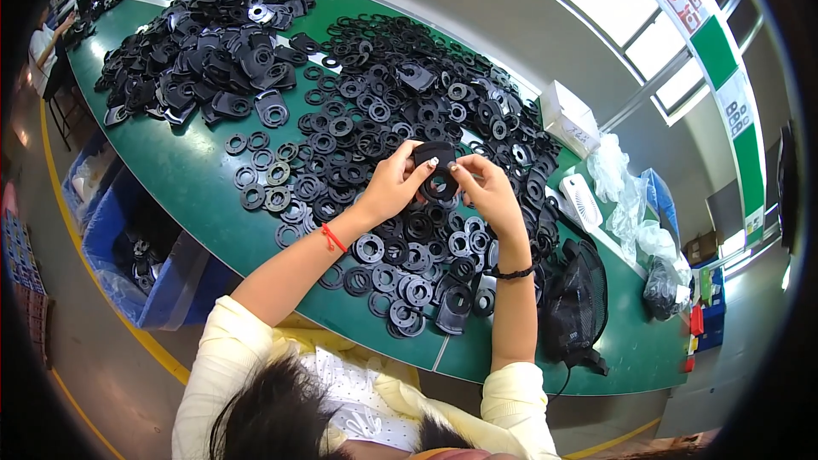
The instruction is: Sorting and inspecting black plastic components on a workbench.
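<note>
Between my two hands I hold a black plastic part, a flat plate with a round ring at its near end. My left hand pinches its left side, thumb on top. The fingers of my right hand close on its right edge by the ring. Below and around my hands lie many loose black rings, some dark, some shinier grey. Another plate-and-ring part rests near the front edge of the table. Whether a separate ring sits in the held part, I cannot tell.
A big heap of black plate parts covers the green table's far left. Beyond my hands rises a pile of rings. At right are a white box, a white fan and a black mesh bag. Blue bins stand left.
</note>
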`<state>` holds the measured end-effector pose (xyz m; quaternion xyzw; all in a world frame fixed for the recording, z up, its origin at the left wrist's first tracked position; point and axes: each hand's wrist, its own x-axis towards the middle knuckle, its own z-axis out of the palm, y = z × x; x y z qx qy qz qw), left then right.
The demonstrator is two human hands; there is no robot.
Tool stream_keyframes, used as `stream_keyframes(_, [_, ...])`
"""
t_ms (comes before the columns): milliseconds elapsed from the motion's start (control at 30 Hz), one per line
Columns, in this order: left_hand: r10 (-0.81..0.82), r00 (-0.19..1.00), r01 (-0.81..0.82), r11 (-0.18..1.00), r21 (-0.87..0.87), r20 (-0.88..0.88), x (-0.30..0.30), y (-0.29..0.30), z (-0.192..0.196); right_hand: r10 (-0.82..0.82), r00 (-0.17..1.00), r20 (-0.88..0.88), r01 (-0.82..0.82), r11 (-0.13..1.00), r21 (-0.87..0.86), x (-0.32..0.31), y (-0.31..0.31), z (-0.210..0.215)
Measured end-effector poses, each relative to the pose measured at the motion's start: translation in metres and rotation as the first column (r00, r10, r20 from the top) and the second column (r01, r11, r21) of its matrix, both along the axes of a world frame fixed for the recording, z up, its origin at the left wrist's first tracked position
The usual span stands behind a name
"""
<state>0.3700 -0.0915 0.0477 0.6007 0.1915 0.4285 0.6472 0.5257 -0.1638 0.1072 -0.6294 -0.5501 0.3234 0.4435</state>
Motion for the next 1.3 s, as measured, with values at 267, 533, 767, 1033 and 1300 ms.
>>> stream_keyframes(267, [0.133, 0.984, -0.101, 0.966, 0.24, -0.121, 0.002, -0.006, -0.007, -0.028, 0.943, 0.331, 0.002, 0.997, 0.079, -0.005, 0.0, -0.011])
stream_keyframes(533, [0.12, 0.993, -0.117, 0.981, 0.153, -0.008, -0.002, -0.009, 0.005, -0.073, 0.997, 0.039, 0.071, 0.996, 0.045, -0.007, 0.0, -0.006])
stream_keyframes(767, [-0.064, 0.996, 0.067, 0.996, -0.056, 0.057, 0.003, 0.001, -0.003, -0.107, 0.979, -0.176, 0.133, 0.981, 0.14, 0.009, 0.005, -0.019])
stream_keyframes(1033, [-0.048, 0.991, 0.068, 0.986, 0.154, -0.128, 0.002, 0.0, -0.007, -0.068, 0.955, 0.289, -0.03, 0.946, 0.321, 0.002, 0.001, 0.0])
stream_keyframes(1300, [0.02, 0.994, -0.003, 0.989, 0.145, -0.111, 0.007, 0.004, -0.014, -0.182, 0.804, 0.566, 0.04, 0.966, 0.254, -0.001, -0.003, -0.004])
